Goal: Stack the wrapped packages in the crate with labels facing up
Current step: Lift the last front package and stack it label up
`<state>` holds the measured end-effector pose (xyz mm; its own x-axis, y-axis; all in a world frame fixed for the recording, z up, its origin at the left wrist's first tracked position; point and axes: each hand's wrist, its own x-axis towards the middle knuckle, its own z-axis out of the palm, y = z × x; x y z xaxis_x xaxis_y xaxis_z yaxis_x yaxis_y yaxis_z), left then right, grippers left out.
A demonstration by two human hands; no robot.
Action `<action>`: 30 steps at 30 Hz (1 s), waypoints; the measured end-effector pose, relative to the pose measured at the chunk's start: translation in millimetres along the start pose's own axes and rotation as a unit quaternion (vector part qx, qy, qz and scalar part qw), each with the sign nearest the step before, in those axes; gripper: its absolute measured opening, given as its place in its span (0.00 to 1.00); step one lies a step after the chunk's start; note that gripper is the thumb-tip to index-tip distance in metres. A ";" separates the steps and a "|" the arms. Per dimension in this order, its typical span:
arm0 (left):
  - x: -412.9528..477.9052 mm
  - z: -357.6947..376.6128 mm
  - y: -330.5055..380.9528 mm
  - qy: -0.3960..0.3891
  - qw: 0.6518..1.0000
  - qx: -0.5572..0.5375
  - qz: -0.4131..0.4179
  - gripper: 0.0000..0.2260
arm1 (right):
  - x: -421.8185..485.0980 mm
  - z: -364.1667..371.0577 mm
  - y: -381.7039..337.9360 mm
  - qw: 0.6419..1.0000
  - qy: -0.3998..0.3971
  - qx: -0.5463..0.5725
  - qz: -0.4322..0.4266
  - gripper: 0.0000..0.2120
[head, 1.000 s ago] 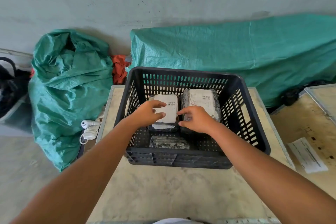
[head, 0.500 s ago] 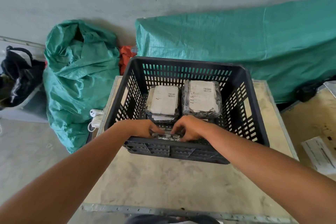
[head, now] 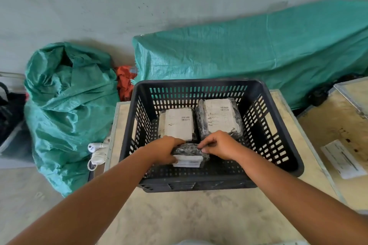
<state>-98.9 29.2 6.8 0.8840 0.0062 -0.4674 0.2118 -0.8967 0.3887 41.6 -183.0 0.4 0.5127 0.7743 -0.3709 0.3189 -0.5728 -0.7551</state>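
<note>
**A:** Start with the crate (head: pixel 278 141) on the table (head: pixel 179 215). What could go wrong for you here?

**B:** The crate sits close to the table's front left edge, so if you lean on its near wall while you work, it may slide or tip. That is a judgement, not something shown.

**A:** And the two packages at the back?

**B:** The left rear package (head: pixel 178 123) and the right rear package (head: pixel 219 117) lie flat, side by side, labels up. Your knuckles are just beside their near edges; a careless lift could nudge them askew.

**A:** The one you hold?

**B:** The small package (head: pixel 189 155) is near the crate's front wall, tilted, its white label facing you rather than upward. Its wrap looks slick, so it could slip or settle label-sideways if you let go now.

**A:** Your hands?

**B:** Both arms reach in over the near rim. Your left hand (head: pixel 163 151) has a closed grip around the small package's left end; your right hand (head: pixel 219 145) pinches its top right edge with curled fingertips (head: pixel 203 148).
</note>
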 end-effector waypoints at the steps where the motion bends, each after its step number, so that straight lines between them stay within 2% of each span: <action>1: -2.1 -3.1 -1.3 0.000 1.000 -0.024 0.011 0.35 | -1.4 -0.8 0.4 1.000 -0.002 0.015 0.001 0.12; 5: -14.6 -22.7 1.9 0.030 0.994 -0.091 0.052 0.31 | -10.2 -10.1 -8.9 0.997 -0.021 0.065 -0.018 0.14; 9: -37.8 -62.2 8.5 0.073 0.982 -0.163 0.070 0.27 | -22.2 -27.7 -24.1 0.993 0.020 0.080 -0.087 0.15; 14: -71.0 -123.1 24.6 0.106 0.953 -0.261 0.107 0.26 | -39.6 -41.4 -54.1 0.967 0.023 0.197 -0.157 0.19; 18: -92.9 -151.5 36.0 0.113 0.937 -0.314 0.105 0.25 | -41.4 -59.9 -78.7 0.967 0.056 0.138 -0.206 0.21; 21: -101.4 -157.1 44.8 0.176 0.917 -0.343 0.109 0.23 | -46.2 -79.2 -96.5 0.967 0.068 0.106 -0.220 0.19; 23: -103.4 -153.8 49.2 0.244 0.894 -0.356 0.122 0.25 | -46.7 -88.7 -100.6 0.964 0.073 0.122 -0.227 0.22; 25: -105.9 -145.0 50.1 0.288 0.888 -0.334 0.126 0.32 | -44.5 -95.7 -101.6 0.957 0.074 0.169 -0.224 0.25; 28: -103.9 -125.5 49.1 0.286 0.915 -0.264 0.106 0.41 | -37.9 -102.4 -100.0 0.943 0.081 0.245 -0.212 0.29; 30: -95.9 -114.4 49.4 0.269 0.927 -0.246 0.088 0.42 | -31.8 -104.3 -98.3 0.936 0.082 0.283 -0.191 0.30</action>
<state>-125.6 34.9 161.7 0.9748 0.2173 0.0498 0.0919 -0.5952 0.7983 77.1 -179.4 142.8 0.5779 0.8152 0.0382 0.0540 0.0085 -0.9985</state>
